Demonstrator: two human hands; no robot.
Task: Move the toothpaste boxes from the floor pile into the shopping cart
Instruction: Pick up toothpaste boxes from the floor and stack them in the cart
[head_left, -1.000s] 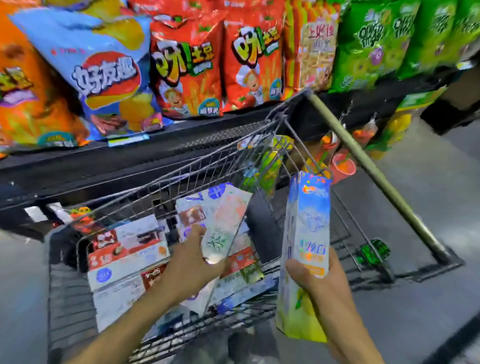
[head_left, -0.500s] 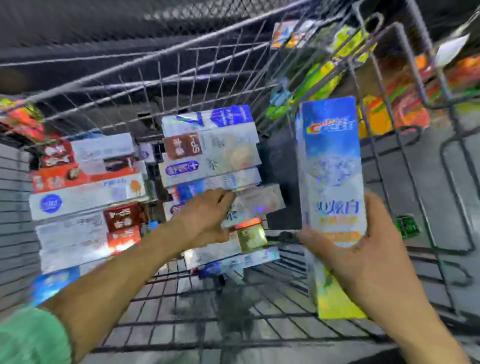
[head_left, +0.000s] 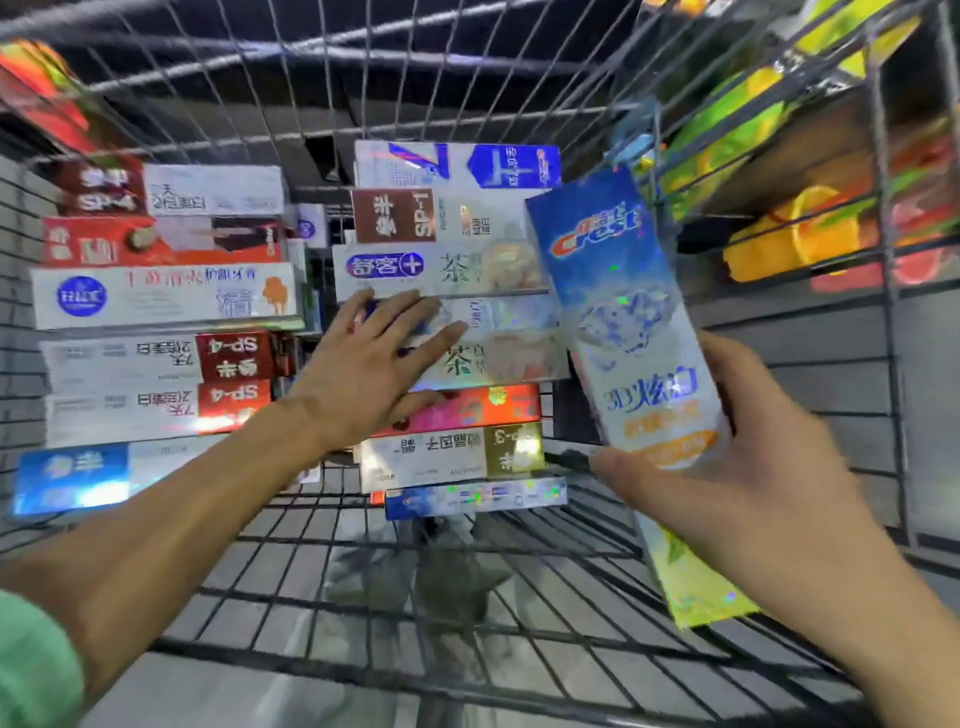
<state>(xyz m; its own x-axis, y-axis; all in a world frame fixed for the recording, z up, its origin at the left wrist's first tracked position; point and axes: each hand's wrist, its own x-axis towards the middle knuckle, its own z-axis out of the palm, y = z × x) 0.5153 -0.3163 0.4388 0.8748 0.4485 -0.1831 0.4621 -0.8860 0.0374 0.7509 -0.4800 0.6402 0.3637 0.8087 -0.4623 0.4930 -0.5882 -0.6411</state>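
Toothpaste box, tall blue-and-white carton (head_left: 631, 332), gripped by right hand (head_left: 737, 478); left hand (head_left: 374, 369) lies flat-fingered on stacked cartons (head_left: 447, 270) in wire cart (head_left: 467, 597). Best laid flat alongside, I'd say.

The tall blue box (head_left: 621, 317) at right centre reads "Crest" and "3D". A brown-ended box (head_left: 441, 215) in the upper middle reads "SP-1". Red-ended boxes (head_left: 236, 358) at centre left read "SP-4", upside down.

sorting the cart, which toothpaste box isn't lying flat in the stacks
The blue Crest box gripped by the right hand; it stands on end, all others lie flat.
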